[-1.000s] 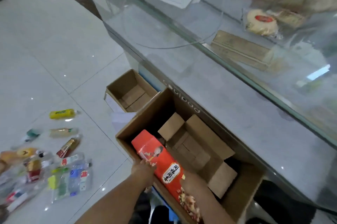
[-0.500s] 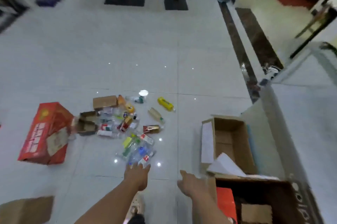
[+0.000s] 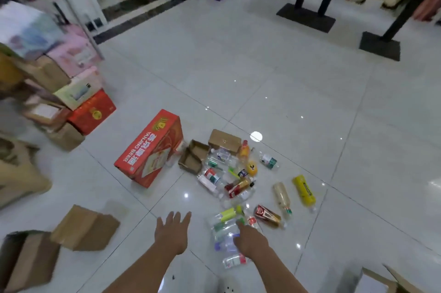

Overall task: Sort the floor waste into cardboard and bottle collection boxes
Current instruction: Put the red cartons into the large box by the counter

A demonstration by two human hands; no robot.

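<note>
Littering tiles: bottles, cardboard.

Both of your bare forearms reach forward and down from the bottom edge of view, side by side and well apart. Your left hand is palm down with its fingers straight and slightly spread, holding nothing. Your right hand sits just to the right of it, at about the same reach, back facing up; its fingers are foreshortened, so their curl cannot be told.
</note>
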